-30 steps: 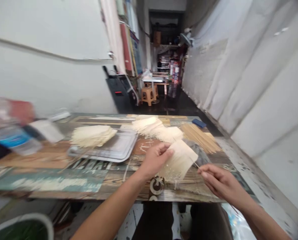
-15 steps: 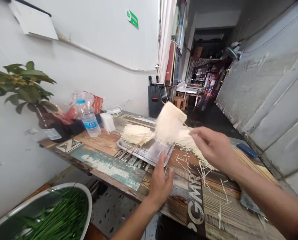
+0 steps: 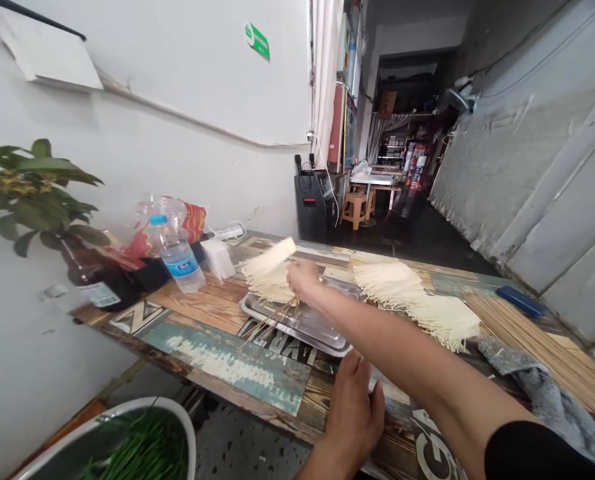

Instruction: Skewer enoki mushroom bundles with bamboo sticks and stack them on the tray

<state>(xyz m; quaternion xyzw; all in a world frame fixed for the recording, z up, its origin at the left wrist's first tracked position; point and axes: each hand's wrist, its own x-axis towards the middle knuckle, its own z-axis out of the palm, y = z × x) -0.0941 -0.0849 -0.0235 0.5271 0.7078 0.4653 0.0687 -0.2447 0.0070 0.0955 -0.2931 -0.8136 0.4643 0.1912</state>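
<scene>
- Fingers bunched, the right hand (image 3: 303, 280) grips the edge of a pale, fringed sheet (image 3: 278, 255), blurred above a metal tray (image 3: 320, 328) on a patterned wooden table (image 3: 237, 363); the exact hold on any stick is too blurred to tell.
- Taking the tray as the clock's centre, the sheet tilts at eleven o'clock, over a stack of similar sheets (image 3: 263, 285) whose thin sticks (image 3: 270, 323) poke out toward eight.
- The left hand (image 3: 354, 403) waits between four and five o'clock, just beyond the tray's near corner, fingers loosely curled and thumb apart.
- More fringed sheets (image 3: 410, 293) overlap in a spread at three o'clock, with a bundle of wooden sticks (image 3: 540, 350) and a blue case (image 3: 520, 301) farther out.
- A grey cloth (image 3: 542, 390) lies crumpled between three and four.
- A capped water bottle (image 3: 182, 263) stands at ten o'clock, beside white napkins (image 3: 218, 259).
- At eight, below table level, a bowl (image 3: 191, 433) holds long green stalks (image 3: 137, 447).
</scene>
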